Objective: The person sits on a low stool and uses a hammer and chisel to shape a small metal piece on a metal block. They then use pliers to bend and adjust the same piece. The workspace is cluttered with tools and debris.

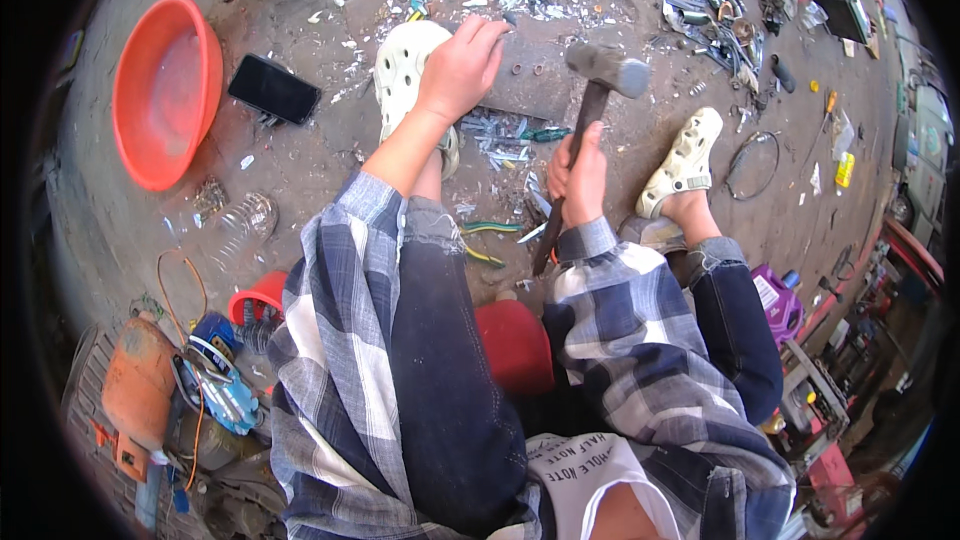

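My left hand (460, 65) is above the white left clog (393, 75), fingers curled at the edge of a dull metal block (540, 85); what they hold, beside a small dark piece (509, 19), is unclear. Two small copper-colored pieces (517, 70) rest on the block. My right hand (578, 170) grips the dark handle of a hammer (625, 75), its head raised over the block's right end. Metal slivers (497, 140) and a green-handled tool (547, 135) lie below the block.
Around me are a red basin (160, 90), black phone (272, 90), plastic bottle (240, 225), red stool (515, 345) under me and blue power tool (225, 395). Scrap metal (715, 15), a cable loop (752, 165), a screwdriver (826, 110) and purple jug (775, 300) lie to the right.
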Motion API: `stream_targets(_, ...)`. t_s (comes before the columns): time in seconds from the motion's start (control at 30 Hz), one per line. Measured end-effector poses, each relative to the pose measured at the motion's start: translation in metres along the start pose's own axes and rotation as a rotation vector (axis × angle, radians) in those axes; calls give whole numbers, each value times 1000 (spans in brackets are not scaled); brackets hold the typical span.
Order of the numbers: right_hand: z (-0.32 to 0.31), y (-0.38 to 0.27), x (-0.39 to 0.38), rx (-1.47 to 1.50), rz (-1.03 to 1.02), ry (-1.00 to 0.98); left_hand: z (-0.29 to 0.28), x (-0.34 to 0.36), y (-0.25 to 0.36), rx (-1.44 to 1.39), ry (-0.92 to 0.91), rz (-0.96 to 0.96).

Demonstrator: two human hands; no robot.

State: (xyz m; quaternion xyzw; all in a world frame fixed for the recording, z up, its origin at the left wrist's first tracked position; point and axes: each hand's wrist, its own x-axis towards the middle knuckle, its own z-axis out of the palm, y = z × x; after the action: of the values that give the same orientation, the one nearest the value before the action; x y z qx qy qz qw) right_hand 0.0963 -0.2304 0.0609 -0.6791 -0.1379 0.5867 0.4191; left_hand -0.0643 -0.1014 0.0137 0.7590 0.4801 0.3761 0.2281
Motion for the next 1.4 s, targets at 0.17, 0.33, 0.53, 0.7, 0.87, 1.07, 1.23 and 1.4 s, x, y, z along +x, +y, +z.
stream_targets(0.17, -2, 9, 2, -157, -244, -7, -7, -1, 0, -4, -2, -24)
stream_targets(0.33, -3, 42, 32, -356, 115, 94, -5, 1, -2, -11, -8, -31)
stream_targets(0.53, 7, -15, 0, -102, -130, -50, -4, 0, -4, 15, 11, 20)
stream_targets(0.7, -7, 42, 29, -546, -446, 185, -6, -1, 0, -16, -6, -6)
stream_targets(0.87, -2, 30, 32, -199, 187, 40, -1, -4, -6, -25, 31, 1)
stream_targets(1.07, 7, -24, -3, -72, -91, -139, -7, -5, -5, -37, 45, -45)
stream_targets(1.23, 6, 12, 6, -461, -508, -15, -8, -2, -4, -96, 161, -95)
stream_targets(1.4, 7, 66, 41, -727, -155, 30, -2, 1, -8, -108, 186, -71)
